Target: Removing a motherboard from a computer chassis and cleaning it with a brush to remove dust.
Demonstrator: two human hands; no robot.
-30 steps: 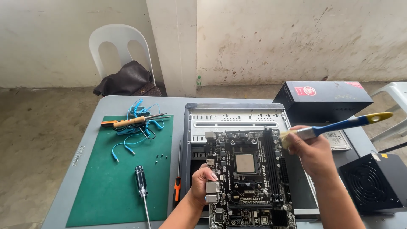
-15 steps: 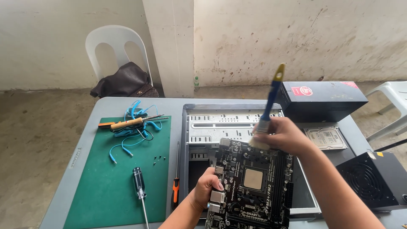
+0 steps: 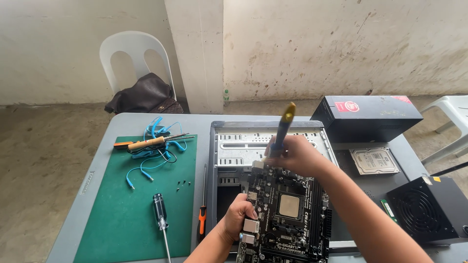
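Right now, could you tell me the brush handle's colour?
Blue with a yellow tip, on the brush, head view.

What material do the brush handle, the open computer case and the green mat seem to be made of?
Brush: handle looks like glossy plastic or painted wood, blue with a yellow tip; its shine leaves this open. Right hand holds it.
Computer case: bare sheet metal, dull silver with punched slots.
Green mat: probably rubber or vinyl, matte and flat.

The right hand (image 3: 297, 157) has swung the brush (image 3: 280, 136) from sideways to upright, bristles now at the motherboard's (image 3: 287, 219) far-left corner.
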